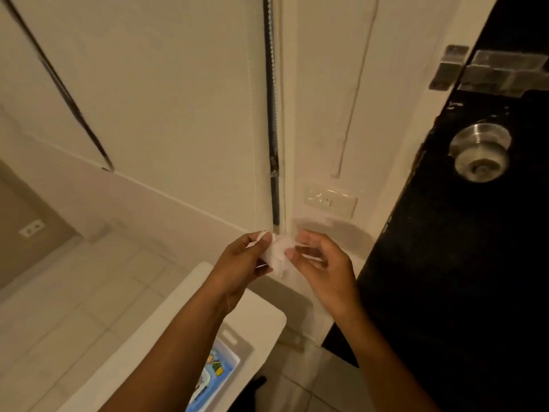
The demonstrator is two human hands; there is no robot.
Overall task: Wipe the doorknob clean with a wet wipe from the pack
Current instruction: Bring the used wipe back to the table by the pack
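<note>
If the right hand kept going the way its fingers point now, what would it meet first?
The right hand points leftward, fingertips already pinching the wet wipe. Just beyond is the left hand, holding the same wipe. Not the doorknob, up to its right.

two hands (246, 260) (323, 269), one wet wipe (277, 254), one doorknob (479, 154), one pack (214, 373), perhaps two wall sockets (329, 199) (31, 228).

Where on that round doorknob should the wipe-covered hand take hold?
Cup the doorknob's rounded head from the front, fingers wrapping its widest rim. It juts from the dark door toward the viewer, so its sides look reachable. The wipe is pinched between both hands.
</note>
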